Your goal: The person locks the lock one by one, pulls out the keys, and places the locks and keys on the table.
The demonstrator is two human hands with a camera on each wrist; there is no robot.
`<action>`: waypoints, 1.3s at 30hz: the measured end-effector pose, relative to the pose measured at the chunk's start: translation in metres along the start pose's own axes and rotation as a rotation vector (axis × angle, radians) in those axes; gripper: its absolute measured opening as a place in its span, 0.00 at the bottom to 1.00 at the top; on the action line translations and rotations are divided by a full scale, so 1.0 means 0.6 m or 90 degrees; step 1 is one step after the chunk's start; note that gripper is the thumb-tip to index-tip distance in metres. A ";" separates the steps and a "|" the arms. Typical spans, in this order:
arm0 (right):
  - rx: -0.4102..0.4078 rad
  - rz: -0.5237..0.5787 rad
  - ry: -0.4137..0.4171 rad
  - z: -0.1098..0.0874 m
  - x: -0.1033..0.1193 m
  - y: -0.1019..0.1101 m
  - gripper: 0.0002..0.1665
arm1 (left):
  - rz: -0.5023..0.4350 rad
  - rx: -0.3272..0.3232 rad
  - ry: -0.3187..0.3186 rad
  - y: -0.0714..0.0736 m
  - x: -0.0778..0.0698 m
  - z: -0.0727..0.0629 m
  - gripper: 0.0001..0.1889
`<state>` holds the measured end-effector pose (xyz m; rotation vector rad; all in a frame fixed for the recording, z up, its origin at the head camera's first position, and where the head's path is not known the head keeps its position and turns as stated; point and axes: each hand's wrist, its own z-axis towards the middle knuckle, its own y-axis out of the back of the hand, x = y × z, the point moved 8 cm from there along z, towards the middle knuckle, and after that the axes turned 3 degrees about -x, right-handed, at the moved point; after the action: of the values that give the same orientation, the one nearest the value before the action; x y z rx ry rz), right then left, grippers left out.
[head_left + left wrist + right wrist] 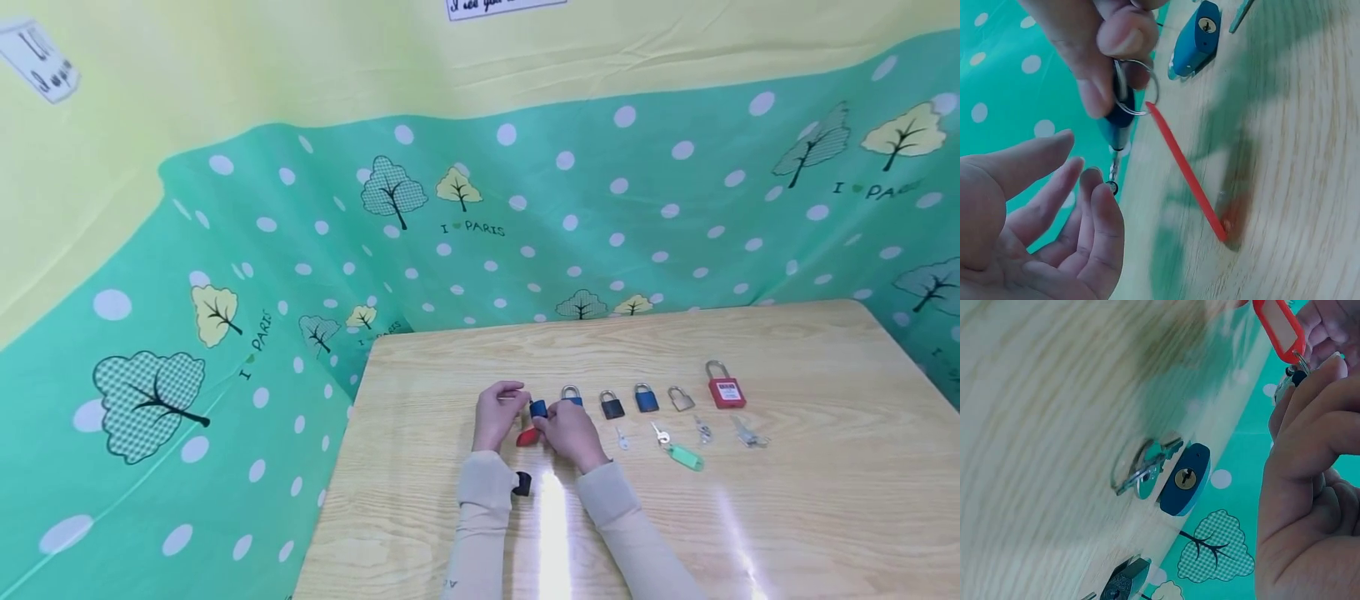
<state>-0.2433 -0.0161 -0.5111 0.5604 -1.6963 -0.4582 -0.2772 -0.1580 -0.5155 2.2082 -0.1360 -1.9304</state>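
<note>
My right hand (pixel 573 435) grips a small blue padlock (pixel 537 408) above the table, its fingers by the keyed end. A key ring (pixel 1155 94) hangs there with a red key tag (pixel 1186 170), whose lower end comes down close to the tabletop. The metal shackle (pixel 1115 164) points away from the right hand toward my left hand (pixel 1047 231). The left fingertips are right at the shackle's end, while the left thumb stands apart from them. In the right wrist view, the right hand's fingers (pixel 1310 400) hide most of the padlock.
To the right stand a blue padlock (pixel 572 398), a black one (pixel 612 407), another blue one (pixel 647 400), a brass one (pixel 682 400) and a red one (pixel 726 392). Several keys lie in front, one with a green tag (pixel 686 457). A patterned curtain (pixel 525 208) hangs behind the table (pixel 825 500).
</note>
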 end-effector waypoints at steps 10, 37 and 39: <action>0.018 0.067 -0.003 -0.010 0.003 0.005 0.13 | 0.029 -0.001 0.032 -0.008 0.010 -0.001 0.19; 0.036 0.274 -0.010 -0.014 -0.008 0.010 0.13 | -0.105 0.099 0.019 -0.040 -0.009 -0.004 0.25; 0.038 0.284 -0.012 -0.014 -0.009 0.008 0.13 | -0.112 0.101 0.019 -0.040 -0.010 -0.004 0.25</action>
<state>-0.2349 -0.0089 -0.5109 0.2062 -1.7939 -0.0917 -0.2772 -0.1331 -0.5148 2.4234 -0.0960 -2.0405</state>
